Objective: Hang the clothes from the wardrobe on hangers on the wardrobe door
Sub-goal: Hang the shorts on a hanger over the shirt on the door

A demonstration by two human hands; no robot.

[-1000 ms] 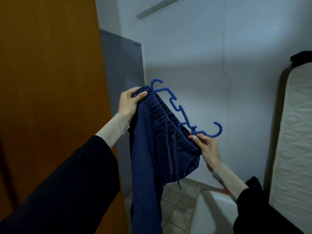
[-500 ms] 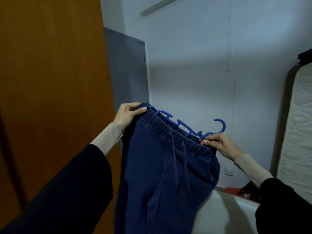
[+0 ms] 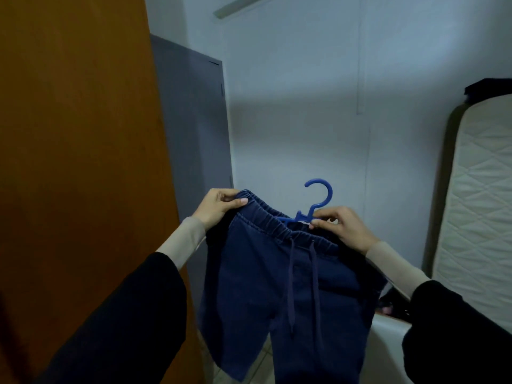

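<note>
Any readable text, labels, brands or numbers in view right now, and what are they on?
None readable. The blue trousers, the blue hanger, the orange wardrobe door, the grey cabinet and the mattress show no print or tag.

We are counting one pair of dark blue drawstring trousers (image 3: 279, 286), with two cords hanging from the waistband. We are counting one blue plastic hanger (image 3: 313, 209), showing a single hook. We are seeing two hands: the left hand (image 3: 219, 207) and the right hand (image 3: 343, 227). We are counting one orange-brown wardrobe door (image 3: 83, 162), one grey cabinet (image 3: 194, 128), and one quilted mattress (image 3: 476, 206) standing upright on the right.
</note>
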